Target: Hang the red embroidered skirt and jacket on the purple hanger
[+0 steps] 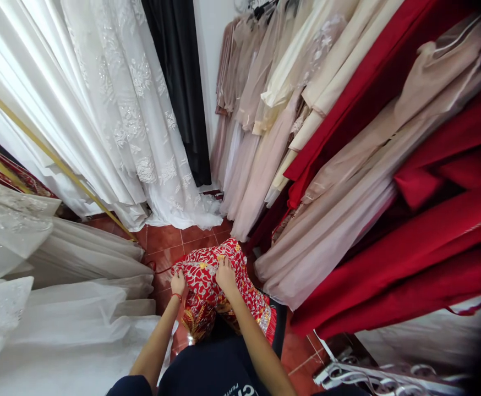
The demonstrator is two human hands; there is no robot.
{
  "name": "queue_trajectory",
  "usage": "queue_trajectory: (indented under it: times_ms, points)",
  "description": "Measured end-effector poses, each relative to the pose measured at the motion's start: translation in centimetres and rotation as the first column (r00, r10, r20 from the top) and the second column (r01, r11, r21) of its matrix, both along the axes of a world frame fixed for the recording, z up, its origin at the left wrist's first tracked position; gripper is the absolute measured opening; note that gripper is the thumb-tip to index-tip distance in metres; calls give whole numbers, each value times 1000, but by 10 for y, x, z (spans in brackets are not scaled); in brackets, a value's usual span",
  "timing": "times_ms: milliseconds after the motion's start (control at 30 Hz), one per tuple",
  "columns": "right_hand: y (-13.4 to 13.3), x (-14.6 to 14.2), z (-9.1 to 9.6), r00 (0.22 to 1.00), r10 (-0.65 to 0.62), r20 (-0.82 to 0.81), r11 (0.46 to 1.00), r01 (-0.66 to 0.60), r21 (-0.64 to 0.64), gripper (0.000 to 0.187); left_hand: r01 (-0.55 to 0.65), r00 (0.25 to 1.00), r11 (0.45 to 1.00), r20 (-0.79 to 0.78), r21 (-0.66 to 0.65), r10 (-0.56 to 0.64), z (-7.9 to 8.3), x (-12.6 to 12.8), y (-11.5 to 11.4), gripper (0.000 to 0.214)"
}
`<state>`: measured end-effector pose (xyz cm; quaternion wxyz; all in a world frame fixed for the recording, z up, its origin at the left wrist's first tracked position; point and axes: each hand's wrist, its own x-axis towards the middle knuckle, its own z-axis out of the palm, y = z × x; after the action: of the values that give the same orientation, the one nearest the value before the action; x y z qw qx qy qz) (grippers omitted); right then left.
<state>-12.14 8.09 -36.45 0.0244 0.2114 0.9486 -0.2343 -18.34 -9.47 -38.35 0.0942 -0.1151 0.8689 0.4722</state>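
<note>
A red cloth with a white pattern and small yellow figures (244,275) hangs bunched in front of my body, low over the tiled floor. My left hand (178,283) is closed on its left edge, with a red string round the wrist. Higher and to the right, my right hand (226,275) has its fingers closed on the upper part of the same cloth. Red fringe (271,325) shows at the cloth's lower right. Below the left hand is a dark red and gold patterned part (199,322); I cannot tell whether it belongs to the same piece.
White gowns (129,110) and a black garment (182,93) hang ahead. Pale pink and cream dresses (261,115) and red garments (409,258) crowd the right. White tulle skirts (71,308) spread at left by a gold pole (71,173). A white scrolled metal frame (372,377) stands lower right.
</note>
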Motion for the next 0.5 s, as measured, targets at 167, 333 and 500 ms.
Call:
queue_trajectory:
  times_ms: [167, 333, 500]
  points:
    - [24, 4, 11, 997, 62, -35, 982, -67, -175, 47, -106, 970, 985, -205, 138, 133, 44, -14, 10, 51]
    - [54, 30, 43, 976, 137, -169, 930, -186, -316, 62, 123, 896, 955, -444, 269, 10, 103, 39, 59, 40]
    - [63, 79, 87, 820, -46, -570, 860, -258, -440, 60, 679, 642, 715, -607, 164, -469, 114, 112, 91, 28]
